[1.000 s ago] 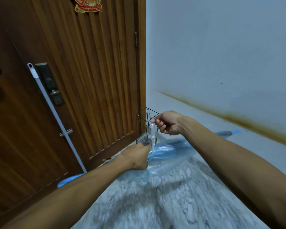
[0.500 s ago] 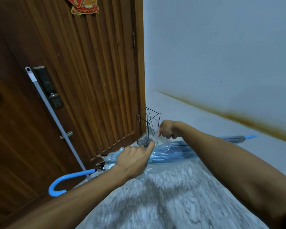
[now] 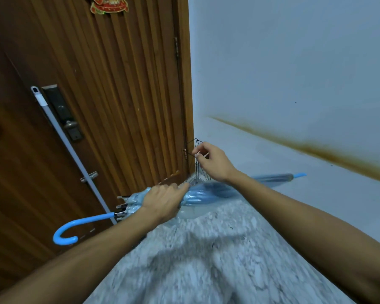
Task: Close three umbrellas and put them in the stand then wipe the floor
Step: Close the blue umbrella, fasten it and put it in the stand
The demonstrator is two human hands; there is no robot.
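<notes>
A folded clear-blue umbrella is held level just above the floor. Its blue hook handle points left and its blue tip points right. My left hand is wrapped around the bunched canopy near the rib ends. My right hand is raised above the umbrella and pinches a thin pale strap between thumb and forefinger. A black wire umbrella stand sits in the corner behind my right hand, partly hidden by it. Only this one umbrella is in view.
A brown slatted wooden door with a lock fills the left. A long grey pole leans against it. A white wall with a brown stain band is on the right. The marble floor spreads below.
My right hand has lifted from the canopy, drawing the strap up in front of the stand. My left hand has shifted along the canopy, and the hook handle has come into full view at the left.
</notes>
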